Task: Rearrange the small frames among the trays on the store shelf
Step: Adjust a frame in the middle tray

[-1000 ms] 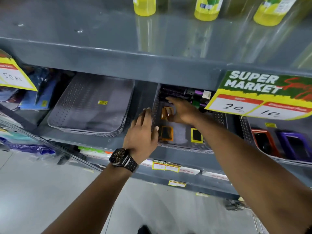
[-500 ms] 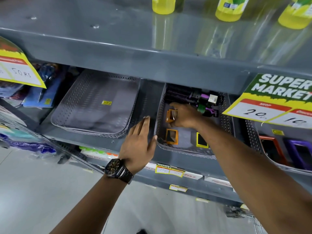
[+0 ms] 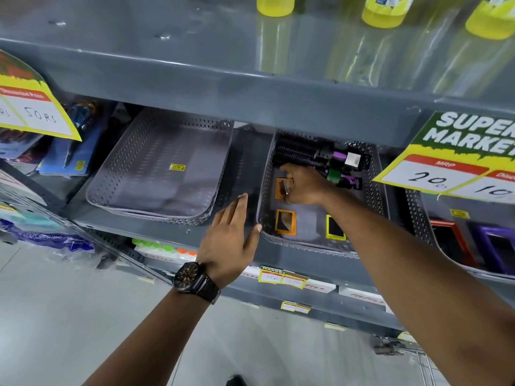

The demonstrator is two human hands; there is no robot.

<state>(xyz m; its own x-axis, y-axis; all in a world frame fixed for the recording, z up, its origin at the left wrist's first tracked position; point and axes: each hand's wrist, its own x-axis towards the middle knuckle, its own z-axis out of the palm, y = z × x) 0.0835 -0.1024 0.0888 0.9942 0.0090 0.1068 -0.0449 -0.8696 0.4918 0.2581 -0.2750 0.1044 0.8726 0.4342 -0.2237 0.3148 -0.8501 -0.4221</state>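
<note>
The right hand (image 3: 305,188) is reaching deep into the middle tray (image 3: 373,190) on the shelf (image 3: 250,112), and its fingers are closing on the upper orange frame (image 3: 281,188), pinching that frame's right edge. The frame is sitting against the tray's left wall, tilted up a little under the fingertips. Just in front of it in the same tray, a 2nd orange frame (image 3: 284,222) is lying flat, and to the right of that one a yellow frame (image 3: 334,228) is lying partly hidden behind the forearm. Behind the hand, at the back of the middle tray, brushes (image 3: 298,150) with purple and green handles are piling up against the rear wall.

The left hand (image 3: 231,240), with a dark watch (image 3: 192,278) on the wrist, is resting open just left of the middle tray, fingers straight and loosely together, the thumb touching the tray's front left corner. It is gripping nothing.

Left of the middle tray, an empty-looking grey tray (image 3: 156,213) is sitting with a small yellow sticker inside. Right of the middle tray, a 3rd tray (image 3: 418,218) is showing a red frame (image 3: 448,238) and a purple frame (image 3: 493,246) side by side. Above that tray a price sign (image 3: 457,151) is hanging, reading 20 and 10.
</note>
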